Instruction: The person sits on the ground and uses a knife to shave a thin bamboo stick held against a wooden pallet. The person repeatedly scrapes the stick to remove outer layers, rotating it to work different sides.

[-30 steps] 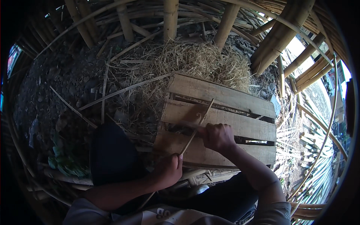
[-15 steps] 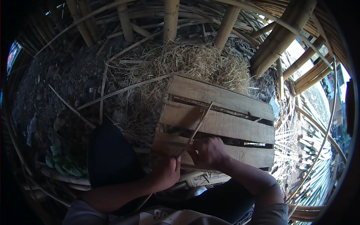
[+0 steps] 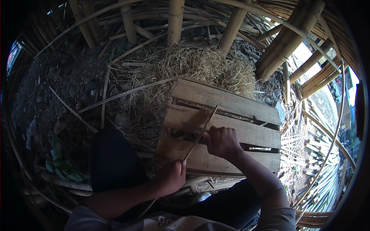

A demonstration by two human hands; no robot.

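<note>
My left hand [image 3: 172, 177] is closed around the lower part of a thin bamboo strip [image 3: 195, 142]. The strip slants up and away to the right, over a slatted wooden crate [image 3: 235, 109]. Its other end seems to run on below my left hand, toward my lap. Farther up the strip, my right hand [image 3: 223, 141] is closed on a knife [image 3: 194, 127]. The blade points left across the strip, thin and blurred; the handle is hidden in my fist.
Pale shavings [image 3: 204, 67] lie heaped behind the crate. Bamboo posts [image 3: 175, 23] stand at the back, and a thick one [image 3: 289, 42] leans at the right. Loose bamboo strips [image 3: 127, 93] lie on the dark ground. Cut bamboo pieces [image 3: 320, 161] are stacked at the right.
My right hand has moved up and away along the strip, and the knife blade has gone with it. My left hand keeps its hold in nearly the same place.
</note>
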